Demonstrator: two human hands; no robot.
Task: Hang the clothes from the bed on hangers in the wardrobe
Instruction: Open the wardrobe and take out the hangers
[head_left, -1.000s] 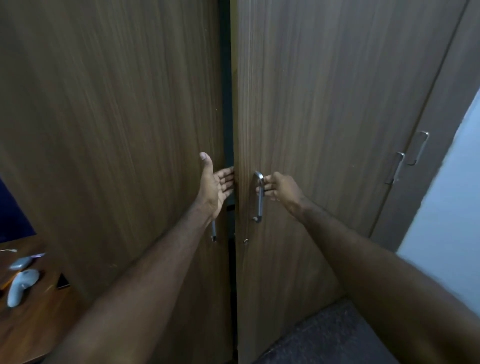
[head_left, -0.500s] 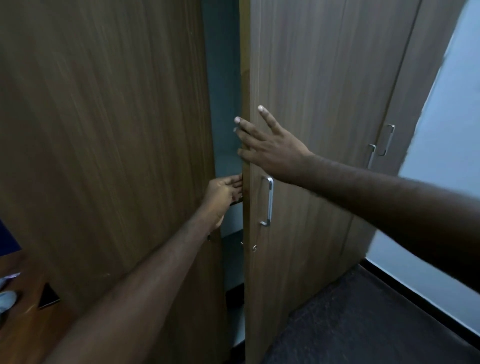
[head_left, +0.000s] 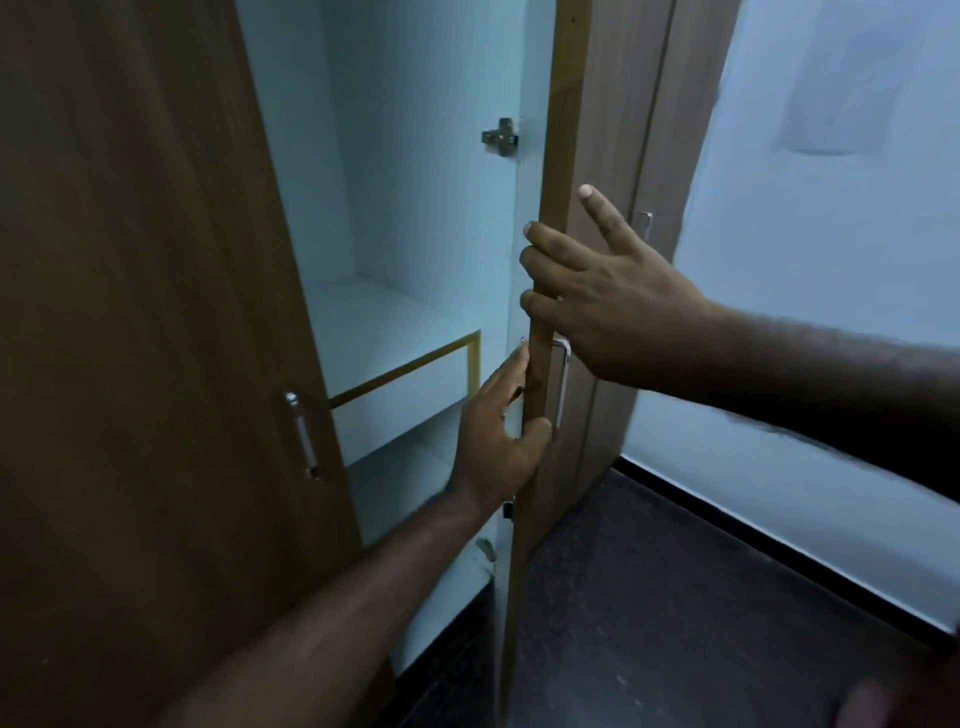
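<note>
The wardrobe's right door (head_left: 563, 130) stands swung out, almost edge-on to me. My left hand (head_left: 493, 436) grips its edge low down, fingers on the inner side and thumb on the outer side, beside the metal handle (head_left: 563, 374). Higher up, my right hand (head_left: 618, 301) rests on the outer face, three fingers laid across the edge and the index finger pointing up. The wardrobe's left door (head_left: 156, 312) hangs at the left with its handle (head_left: 304, 441). Inside are pale walls and a shelf (head_left: 374, 322). No clothes, hangers or bed are in view.
A gold-trimmed drawer front (head_left: 405, 400) sits under the shelf, and a metal hinge (head_left: 501, 136) is on the inner side wall. More brown wardrobe doors (head_left: 670, 156) stand behind the open one. Dark floor (head_left: 675, 597) and a pale wall (head_left: 831, 286) lie to the right.
The right door has swung much further open, showing the wardrobe's inside. My left hand shifted onto that door's edge. My right hand left the handle and now lies across the edge.
</note>
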